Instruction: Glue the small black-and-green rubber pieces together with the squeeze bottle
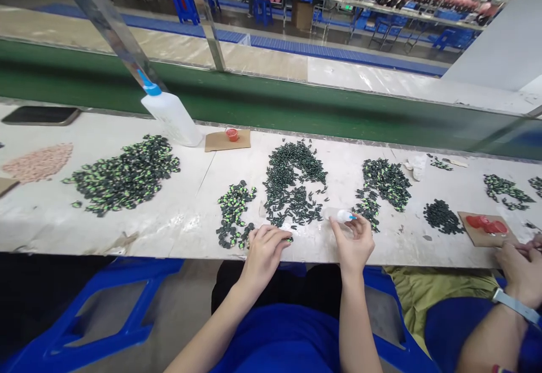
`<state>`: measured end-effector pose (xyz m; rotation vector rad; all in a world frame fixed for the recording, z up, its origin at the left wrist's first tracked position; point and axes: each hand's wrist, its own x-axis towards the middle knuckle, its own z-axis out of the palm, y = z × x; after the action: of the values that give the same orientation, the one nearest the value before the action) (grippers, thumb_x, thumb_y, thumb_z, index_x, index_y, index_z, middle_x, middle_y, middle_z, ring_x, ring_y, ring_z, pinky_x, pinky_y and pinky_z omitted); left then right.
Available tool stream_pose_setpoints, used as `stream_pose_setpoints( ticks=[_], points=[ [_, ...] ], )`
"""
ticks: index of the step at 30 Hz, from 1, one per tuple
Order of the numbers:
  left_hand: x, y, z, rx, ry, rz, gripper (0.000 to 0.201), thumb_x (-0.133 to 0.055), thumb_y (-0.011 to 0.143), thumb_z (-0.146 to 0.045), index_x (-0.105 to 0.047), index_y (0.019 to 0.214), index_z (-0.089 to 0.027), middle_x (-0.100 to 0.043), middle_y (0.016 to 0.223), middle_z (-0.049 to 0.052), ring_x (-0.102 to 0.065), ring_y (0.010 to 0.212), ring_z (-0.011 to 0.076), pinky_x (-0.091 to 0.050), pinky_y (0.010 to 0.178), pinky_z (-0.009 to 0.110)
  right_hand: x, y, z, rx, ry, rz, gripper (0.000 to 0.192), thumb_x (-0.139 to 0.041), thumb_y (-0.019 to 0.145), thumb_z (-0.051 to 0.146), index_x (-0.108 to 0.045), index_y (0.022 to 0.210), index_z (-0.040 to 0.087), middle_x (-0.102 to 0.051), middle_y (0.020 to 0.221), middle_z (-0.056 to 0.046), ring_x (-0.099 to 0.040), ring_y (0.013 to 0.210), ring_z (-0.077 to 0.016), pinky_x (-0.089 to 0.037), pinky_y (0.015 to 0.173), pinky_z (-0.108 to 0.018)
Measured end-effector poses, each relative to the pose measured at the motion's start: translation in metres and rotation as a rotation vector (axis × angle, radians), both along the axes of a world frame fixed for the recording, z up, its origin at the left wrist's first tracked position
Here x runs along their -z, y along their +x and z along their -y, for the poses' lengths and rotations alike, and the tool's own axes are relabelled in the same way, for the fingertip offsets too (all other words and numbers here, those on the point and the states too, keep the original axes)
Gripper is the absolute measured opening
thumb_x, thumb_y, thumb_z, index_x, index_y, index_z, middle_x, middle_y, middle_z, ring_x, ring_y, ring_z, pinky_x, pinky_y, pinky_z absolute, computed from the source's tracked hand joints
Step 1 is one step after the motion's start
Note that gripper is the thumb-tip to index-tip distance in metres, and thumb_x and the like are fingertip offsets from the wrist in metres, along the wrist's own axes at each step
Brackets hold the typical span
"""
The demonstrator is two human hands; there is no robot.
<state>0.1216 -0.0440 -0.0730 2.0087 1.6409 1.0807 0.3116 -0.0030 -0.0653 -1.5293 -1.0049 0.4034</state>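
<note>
Small clear bottle (pixel 344 215) pinched in your right hand (pixel 353 243).
Your left hand (pixel 265 249), fingers curled, presses green-black pieces (pixel 232 215) left of the bottle; no readable writing.

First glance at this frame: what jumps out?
Heaps of small dark green parts spread along the white bench, the largest, flecked bright green, at the left. At the near edge the right hand pinches a small clear bottle with a blue tip, while the left hand rests on the parts. A big white squeeze bottle stands behind, and a co-worker's hand shows at far right.
</note>
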Motion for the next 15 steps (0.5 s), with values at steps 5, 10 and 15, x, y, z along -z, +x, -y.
stream_pose_setpoints(
  ticks=[5,10,15],
  points=[
    [-0.007,-0.006,0.003,0.086,-0.031,0.303,0.017,-0.052,0.088,-0.020,-0.066,0.097,-0.022,-0.073,0.090,0.004,-0.068,0.083,0.0175,-0.055,0.075,0.030,-0.002,0.001,-0.004,0.086,-0.039,0.229,0.041,-0.075,0.065,0.042,-0.062,0.094,0.015,-0.068,0.086,-0.009,-0.063,0.072,-0.0198,-0.053,0.076,-0.040],
    [-0.014,-0.012,0.004,0.080,-0.205,0.479,0.014,-0.058,0.084,-0.025,-0.069,0.091,-0.021,-0.074,0.083,0.003,-0.071,0.075,0.0180,-0.060,0.072,0.030,-0.002,-0.005,-0.003,0.043,0.076,0.170,0.069,-0.079,0.064,0.036,-0.045,0.121,0.017,-0.064,0.105,-0.012,-0.063,0.084,-0.0202,-0.052,0.075,-0.036],
    [-0.013,-0.023,0.003,-0.021,-0.245,0.515,0.016,-0.062,0.080,-0.027,-0.070,0.093,-0.021,-0.075,0.088,0.004,-0.071,0.080,0.0190,-0.060,0.077,0.031,0.002,-0.023,0.014,-0.084,0.380,0.404,0.047,-0.076,0.071,0.023,-0.054,0.113,0.022,-0.063,0.091,-0.005,-0.059,0.074,-0.0163,-0.048,0.061,-0.028]
  ],
)
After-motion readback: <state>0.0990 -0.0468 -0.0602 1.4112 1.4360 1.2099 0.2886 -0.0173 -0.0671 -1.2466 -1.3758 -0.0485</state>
